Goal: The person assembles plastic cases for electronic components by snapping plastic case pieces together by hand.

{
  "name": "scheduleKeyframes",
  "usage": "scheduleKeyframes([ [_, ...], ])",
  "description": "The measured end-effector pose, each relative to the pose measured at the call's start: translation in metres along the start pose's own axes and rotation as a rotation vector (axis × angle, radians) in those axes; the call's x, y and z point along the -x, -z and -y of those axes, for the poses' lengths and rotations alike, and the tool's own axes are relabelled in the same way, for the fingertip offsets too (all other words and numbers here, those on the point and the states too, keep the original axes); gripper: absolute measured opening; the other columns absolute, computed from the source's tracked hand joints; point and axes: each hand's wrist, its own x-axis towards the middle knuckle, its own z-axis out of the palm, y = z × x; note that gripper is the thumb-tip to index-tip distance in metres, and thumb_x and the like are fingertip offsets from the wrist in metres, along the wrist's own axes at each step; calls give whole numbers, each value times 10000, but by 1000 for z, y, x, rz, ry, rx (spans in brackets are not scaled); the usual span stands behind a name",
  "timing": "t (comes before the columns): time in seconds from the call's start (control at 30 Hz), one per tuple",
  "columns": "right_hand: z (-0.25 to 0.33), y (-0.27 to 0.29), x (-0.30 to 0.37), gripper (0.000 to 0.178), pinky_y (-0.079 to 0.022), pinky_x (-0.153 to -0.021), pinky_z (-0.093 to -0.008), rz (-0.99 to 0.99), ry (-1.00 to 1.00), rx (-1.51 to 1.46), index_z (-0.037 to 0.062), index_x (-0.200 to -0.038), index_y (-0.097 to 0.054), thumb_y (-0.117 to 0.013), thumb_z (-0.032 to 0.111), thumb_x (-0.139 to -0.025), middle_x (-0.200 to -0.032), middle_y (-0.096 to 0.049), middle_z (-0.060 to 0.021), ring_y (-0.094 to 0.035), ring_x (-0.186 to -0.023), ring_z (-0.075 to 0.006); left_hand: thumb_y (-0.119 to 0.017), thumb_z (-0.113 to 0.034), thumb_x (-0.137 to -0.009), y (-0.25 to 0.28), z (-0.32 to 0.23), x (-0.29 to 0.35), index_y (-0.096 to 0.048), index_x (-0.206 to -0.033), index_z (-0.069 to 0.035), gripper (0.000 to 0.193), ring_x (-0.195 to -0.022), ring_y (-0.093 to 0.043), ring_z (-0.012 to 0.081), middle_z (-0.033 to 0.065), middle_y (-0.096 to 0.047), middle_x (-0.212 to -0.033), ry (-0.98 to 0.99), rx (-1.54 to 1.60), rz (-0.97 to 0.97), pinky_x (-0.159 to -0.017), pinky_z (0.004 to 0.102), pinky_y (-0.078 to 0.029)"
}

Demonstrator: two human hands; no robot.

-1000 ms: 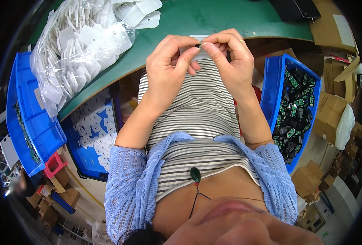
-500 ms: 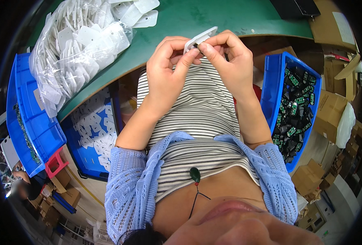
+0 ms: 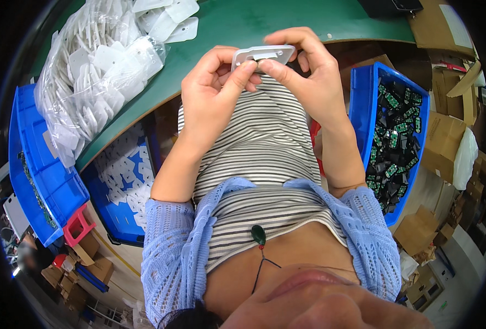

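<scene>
A small white plastic cover [image 3: 280, 51] is held up between my two hands over the table's near edge, its raised inner side partly showing. My left hand [image 3: 210, 90] grips its left end, thumb at the lower edge and fingers curled beneath. At the right part, the thumb of my right hand [image 3: 317, 79] presses near the middle of the lower edge, while its index finger reaches over behind the cover. Something small and dark shows by the thumb tips, too hidden to name. Left of my hands, a clear plastic bag [image 3: 97, 77] bulges with similar white plates.
The green table [image 3: 243, 24] curves across the front. To my right stands a blue bin [image 3: 359, 104] of black parts with green circuit boards. White pieces lie in a blue tray [image 3: 123, 216] below. Another blue bin [image 3: 54, 172], a red stool [image 3: 79, 225] and cardboard boxes [image 3: 443, 145] surround me.
The white cover has turned from a steep slant to nearly level, showing more of its inner side. My right index finger has lifted off and stretched over behind it.
</scene>
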Motion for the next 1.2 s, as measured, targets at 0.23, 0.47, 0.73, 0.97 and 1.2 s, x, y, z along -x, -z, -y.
scheduleKeyframes([
  [0.23,-10,10,-7,232,-454,-669,-222,195,-301,-454,15,-912,-549,-717,84,-769,-852,-576,-17,-523,-796,-66,-587,-13,-870,1,3,-10,-561,-955,47,107,-691,-597,99,73,-617,-811,82,-60,77,-627,207,-503],
  [0.47,-30,-10,-4,363,-402,-628,-174,-213,155,-47,27,-1030,-523,-728,-6,-732,-1048,-512,-68,-458,-693,-49,-588,-47,-880,-6,2,-30,-545,-936,52,122,-633,-617,127,115,-638,-765,130,71,-19,-601,218,-506],
  [0.73,-29,-20,-3,149,-445,-654,-212,-293,273,136,73,-913,-654,-701,48,-774,-1133,-489,-104,-530,-875,-134,-593,-50,-877,-10,7,-30,-544,-941,57,134,-649,-625,132,121,-641,-784,83,86,-59,-607,228,-517],
  [0.97,-23,-19,1,322,-439,-669,-209,-279,260,-194,31,-1076,-555,-686,17,-783,-1079,-532,-109,-530,-872,-110,-598,-57,-877,-11,1,-22,-553,-935,54,133,-657,-611,118,101,-633,-783,51,6,-31,-607,220,-512],
  [1.2,-17,14,-6,230,-385,-512,-151,100,-132,-203,16,-886,-587,-739,126,-753,-782,-603,7,-504,-621,-10,-605,-44,-865,-5,-5,-18,-579,-928,38,107,-646,-583,77,49,-611,-757,30,-175,60,-594,188,-484],
])
